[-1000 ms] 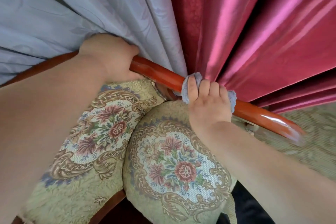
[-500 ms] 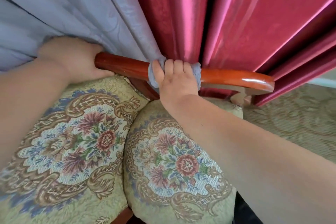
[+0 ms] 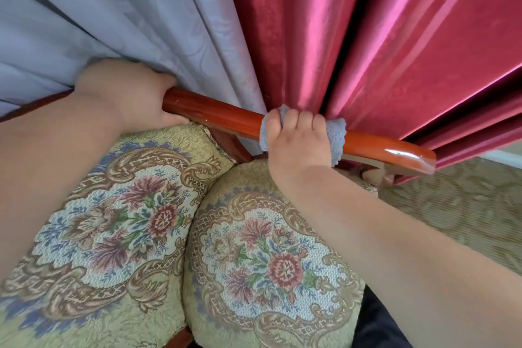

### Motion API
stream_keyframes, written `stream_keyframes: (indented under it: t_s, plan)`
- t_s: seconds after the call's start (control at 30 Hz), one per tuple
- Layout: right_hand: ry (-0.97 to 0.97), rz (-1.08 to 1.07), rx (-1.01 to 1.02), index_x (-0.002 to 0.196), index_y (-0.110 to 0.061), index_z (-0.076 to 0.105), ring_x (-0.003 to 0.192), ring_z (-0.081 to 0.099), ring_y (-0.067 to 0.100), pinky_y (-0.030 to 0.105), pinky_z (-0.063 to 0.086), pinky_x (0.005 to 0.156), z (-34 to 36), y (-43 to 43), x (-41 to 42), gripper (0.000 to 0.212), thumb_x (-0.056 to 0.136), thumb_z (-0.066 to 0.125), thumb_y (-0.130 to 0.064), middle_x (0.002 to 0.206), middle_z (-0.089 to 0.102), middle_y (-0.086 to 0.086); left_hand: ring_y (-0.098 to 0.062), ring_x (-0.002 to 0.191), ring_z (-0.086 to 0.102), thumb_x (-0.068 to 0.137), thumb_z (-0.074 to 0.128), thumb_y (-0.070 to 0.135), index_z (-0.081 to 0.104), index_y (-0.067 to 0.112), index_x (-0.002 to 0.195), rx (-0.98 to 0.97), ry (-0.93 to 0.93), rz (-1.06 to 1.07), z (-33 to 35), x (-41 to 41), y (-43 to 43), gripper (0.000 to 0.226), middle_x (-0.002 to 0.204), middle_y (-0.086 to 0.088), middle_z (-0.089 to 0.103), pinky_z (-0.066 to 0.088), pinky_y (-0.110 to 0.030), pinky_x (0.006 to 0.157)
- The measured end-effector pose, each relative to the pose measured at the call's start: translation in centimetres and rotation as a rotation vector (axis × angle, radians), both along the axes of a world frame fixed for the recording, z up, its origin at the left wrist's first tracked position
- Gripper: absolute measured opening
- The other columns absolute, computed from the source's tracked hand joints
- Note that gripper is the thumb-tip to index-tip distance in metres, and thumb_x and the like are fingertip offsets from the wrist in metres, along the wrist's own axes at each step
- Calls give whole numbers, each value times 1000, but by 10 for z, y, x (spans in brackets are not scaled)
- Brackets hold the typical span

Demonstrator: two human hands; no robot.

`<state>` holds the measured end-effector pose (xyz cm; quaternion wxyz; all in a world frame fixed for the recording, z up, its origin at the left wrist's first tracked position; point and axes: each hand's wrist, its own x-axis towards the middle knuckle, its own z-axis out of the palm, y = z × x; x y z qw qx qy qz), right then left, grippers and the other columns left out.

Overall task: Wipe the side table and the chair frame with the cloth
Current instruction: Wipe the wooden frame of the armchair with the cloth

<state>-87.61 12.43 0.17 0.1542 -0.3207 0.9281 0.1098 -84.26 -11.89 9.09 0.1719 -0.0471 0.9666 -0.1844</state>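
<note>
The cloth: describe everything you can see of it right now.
The cloth is pale grey-blue, soft-looking with a textured, towel-like weave. It is bunched and wrapped over the glossy red-brown rail of the chair frame, held there in the grip of the right hand, whose fingers curl over it. Only its ends show, poking out on either side of the hand and a bit above the fingers; the rest is hidden. The red curtain hangs right behind it, seemingly touching.

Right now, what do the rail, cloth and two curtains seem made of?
The rail looks like wood under glossy red-brown lacquer; bright highlights near its end. The cloth: soft grey-blue textile, perhaps microfibre; nubby, crumpled. The red curtain: satin-like, sheen along folds. The grey curtain: matte fabric, faint damask pattern.
</note>
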Motion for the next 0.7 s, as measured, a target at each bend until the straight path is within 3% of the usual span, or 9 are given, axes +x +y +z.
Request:
stream_keyframes:
  t_s: [0.1,0.23,0.4,0.53,0.7]
  plan:
    - [-4,68,-54,157,-10,7,129,41,40,50,31,109,-4,8,-5,66,98,33,-25,148,35,20,-28,90,70,76,38,97,67,39,112,-5,36,-19,-1,2,5,75,101,7,72,58,-38,75]
    - [-17,42,18,154,-12,8,124,43,37,47,33,106,-1,57,-13,70,94,41,-24,141,38,17,-30,98,71,79,42,94,68,37,120,-38,63,-57,-4,-1,27,75,110,4,73,53,-36,74]
    - [-11,-56,134,153,-12,4,120,42,35,46,34,110,12,118,-15,71,89,33,-23,135,36,15,-28,98,71,79,38,96,65,41,124,-39,64,-36,1,-2,34,77,111,6,73,57,-37,74]
    - [-40,-126,156,152,-8,7,126,40,43,56,28,116,8,95,-15,67,95,37,-25,141,33,22,-27,98,71,80,38,95,65,40,125,-47,64,-53,-1,-3,35,76,110,6,72,55,-35,72]
    - [-30,69,-5,155,-10,13,123,42,39,52,32,109,-1,70,-14,66,93,33,-22,142,38,19,-28,103,71,71,20,105,59,49,127,-35,72,-19,-13,-1,24,88,116,8,73,61,-45,80]
